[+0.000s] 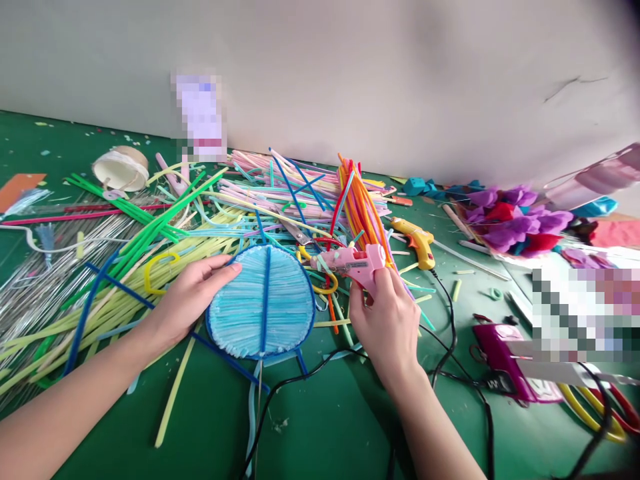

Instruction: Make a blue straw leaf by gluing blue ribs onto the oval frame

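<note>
My left hand [203,287] grips the left edge of a round light-blue piece [240,303] made of pipe cleaners, its thumb lying on the front face. A dark blue pipe cleaner [265,293] runs down the middle of the piece, and another edges its rim. A thin wire stem [259,407] hangs below it. In my right hand [387,317] is a pink glue gun [363,263], with my fingers wrapped round its handle. The nozzle points left, close to the right rim of the round piece; whether they touch I cannot tell.
Behind lie heaps of pipe cleaners [280,193] and thin metal wires [75,247]. A yellow glue gun [419,243], a purple power strip [500,357] and scissors [595,410] are on the right. Black cables [453,327] cross the green table [200,433]. A tape roll [120,170] stands back left.
</note>
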A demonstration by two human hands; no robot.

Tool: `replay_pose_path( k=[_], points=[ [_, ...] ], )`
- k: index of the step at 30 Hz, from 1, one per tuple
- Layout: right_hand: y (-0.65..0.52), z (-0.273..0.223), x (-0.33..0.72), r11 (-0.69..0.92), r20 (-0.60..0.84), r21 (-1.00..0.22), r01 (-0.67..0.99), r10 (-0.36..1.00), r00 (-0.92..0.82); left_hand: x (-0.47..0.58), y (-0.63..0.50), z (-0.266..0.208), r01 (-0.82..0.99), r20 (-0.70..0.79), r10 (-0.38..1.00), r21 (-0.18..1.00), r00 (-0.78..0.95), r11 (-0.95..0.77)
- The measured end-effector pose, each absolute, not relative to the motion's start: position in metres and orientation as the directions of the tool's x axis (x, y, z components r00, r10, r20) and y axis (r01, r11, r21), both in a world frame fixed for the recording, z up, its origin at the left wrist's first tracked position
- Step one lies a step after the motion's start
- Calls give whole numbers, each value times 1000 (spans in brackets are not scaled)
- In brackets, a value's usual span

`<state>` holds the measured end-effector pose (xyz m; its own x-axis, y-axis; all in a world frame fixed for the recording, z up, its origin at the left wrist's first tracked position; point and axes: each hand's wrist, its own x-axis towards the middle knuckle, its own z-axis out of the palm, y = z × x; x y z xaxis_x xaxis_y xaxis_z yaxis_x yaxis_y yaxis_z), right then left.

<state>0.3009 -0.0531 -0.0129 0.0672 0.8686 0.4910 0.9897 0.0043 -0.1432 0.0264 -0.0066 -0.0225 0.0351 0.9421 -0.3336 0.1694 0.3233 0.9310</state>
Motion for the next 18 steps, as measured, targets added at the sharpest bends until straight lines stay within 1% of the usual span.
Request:
replay_pose_path(
  k=[6,18],
  points=[
    [-54,-13,301,8,498,-150,989,865,68,25,-5,-24,123,-357,934,928,13,353],
    [-54,-11,302,-5,498,-151,989,864,80,23,-5,-25,67,-332,943,941,14,330]
  ],
)
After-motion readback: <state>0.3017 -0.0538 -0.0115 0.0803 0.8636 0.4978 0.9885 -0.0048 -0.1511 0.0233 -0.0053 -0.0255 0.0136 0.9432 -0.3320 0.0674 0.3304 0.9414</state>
